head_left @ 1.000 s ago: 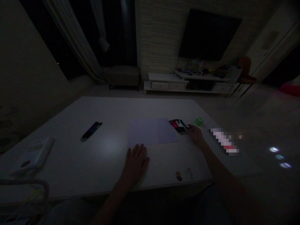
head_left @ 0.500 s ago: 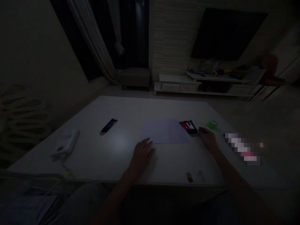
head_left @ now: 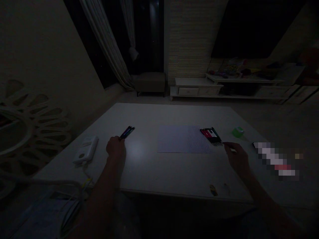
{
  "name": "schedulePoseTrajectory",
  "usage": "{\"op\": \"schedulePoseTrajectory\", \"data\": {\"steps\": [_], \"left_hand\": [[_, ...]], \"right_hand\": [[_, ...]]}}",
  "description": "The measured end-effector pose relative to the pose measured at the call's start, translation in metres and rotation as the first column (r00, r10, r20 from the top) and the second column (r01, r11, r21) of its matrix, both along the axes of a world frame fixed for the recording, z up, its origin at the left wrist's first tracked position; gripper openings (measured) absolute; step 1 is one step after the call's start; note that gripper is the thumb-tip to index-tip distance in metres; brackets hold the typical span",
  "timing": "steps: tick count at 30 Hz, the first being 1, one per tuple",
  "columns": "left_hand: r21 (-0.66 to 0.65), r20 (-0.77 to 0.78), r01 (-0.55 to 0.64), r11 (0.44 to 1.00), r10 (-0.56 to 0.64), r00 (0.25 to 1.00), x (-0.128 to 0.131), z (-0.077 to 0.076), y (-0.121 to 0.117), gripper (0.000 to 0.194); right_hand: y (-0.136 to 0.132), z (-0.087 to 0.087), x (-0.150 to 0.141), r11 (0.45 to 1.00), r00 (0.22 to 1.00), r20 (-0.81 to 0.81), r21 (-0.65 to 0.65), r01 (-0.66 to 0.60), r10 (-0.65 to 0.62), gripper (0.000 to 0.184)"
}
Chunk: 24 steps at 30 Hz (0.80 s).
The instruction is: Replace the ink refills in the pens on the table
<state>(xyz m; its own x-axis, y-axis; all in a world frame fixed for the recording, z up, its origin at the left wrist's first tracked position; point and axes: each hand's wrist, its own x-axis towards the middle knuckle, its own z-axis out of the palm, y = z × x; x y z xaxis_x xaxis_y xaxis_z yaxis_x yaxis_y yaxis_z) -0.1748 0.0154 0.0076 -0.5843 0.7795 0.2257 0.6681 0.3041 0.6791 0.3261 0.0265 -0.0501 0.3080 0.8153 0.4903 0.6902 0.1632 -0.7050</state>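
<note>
At the left of the table, my left hand is closed at the near end of a small group of dark pens; its fingers cover the pens' lower tips. A fanned row of pens, some red, some black and one green, lies over the right edge of a written sheet of paper. My right hand pinches with thumb and forefinger at the lower right tip of this row. Dim light makes the exact grip of both hands hard to see.
Beside my left arm is a white power strip with a cable. On the right stand a bright green object and a blurred-out item. A small yellow and dark piece lies by the white table's front edge.
My left hand has moved left from the paper's lower edge to the left group of pens. My right hand stays by the right row, its fingertips now pinched. The view has shifted slightly.
</note>
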Motion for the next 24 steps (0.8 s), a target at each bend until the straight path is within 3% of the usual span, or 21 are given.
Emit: {"op": "schedulePoseTrajectory", "data": {"steps": [5,8,10,12,14,16,18,20,22,24], "left_hand": [[-0.011,0.048,0.02,1.0,-0.019,0.999,0.0,-0.002,0.016,0.02],[0.015,0.157,0.175,0.984,-0.176,0.972,0.032,-0.005,0.018,0.025],[0.076,0.44,0.352,0.933,-0.349,0.828,0.071,-0.01,0.01,0.036],[0.115,0.674,0.498,0.86,-0.436,0.597,0.115,-0.018,-0.004,0.043],[0.172,0.81,0.618,0.767,-0.468,0.355,0.155,-0.027,-0.019,0.046],[0.216,0.843,0.671,0.709,-0.482,0.238,0.182,-0.034,-0.029,0.045],[0.209,0.826,0.715,0.667,-0.512,0.236,0.196,-0.041,-0.034,0.043],[0.154,0.759,0.761,0.63,-0.569,0.318,0.198,-0.046,-0.034,0.041],[0.094,0.606,0.762,0.641,-0.644,0.467,0.194,-0.049,-0.033,0.036],[0.115,0.335,0.693,0.711,-0.685,0.647,0.188,-0.049,-0.032,0.031]], "right_hand": [[-0.009,0.004,-0.027,0.999,0.998,-0.049,-0.005,-0.035,0.034,0.031],[-0.015,0.004,-0.056,0.978,0.974,-0.118,-0.063,-0.2,0.191,0.03],[-0.02,0.007,-0.081,0.947,0.942,-0.166,-0.085,-0.31,0.293,0.03],[-0.026,0.012,-0.105,0.874,0.871,-0.248,-0.142,-0.465,0.424,0.032],[-0.031,0.017,-0.125,0.798,0.786,-0.362,-0.159,-0.582,0.501,0.037],[-0.034,0.02,-0.139,0.743,0.703,-0.471,-0.137,-0.655,0.533,0.038],[-0.036,0.019,-0.147,0.725,0.673,-0.528,-0.146,-0.673,0.518,0.035],[-0.036,0.017,-0.15,0.735,0.687,-0.557,-0.188,-0.651,0.466,0.031],[-0.035,0.014,-0.149,0.75,0.696,-0.591,-0.219,-0.624,0.407,0.03],[-0.032,0.012,-0.147,0.753,0.678,-0.636,-0.224,-0.619,0.368,0.03]]}}
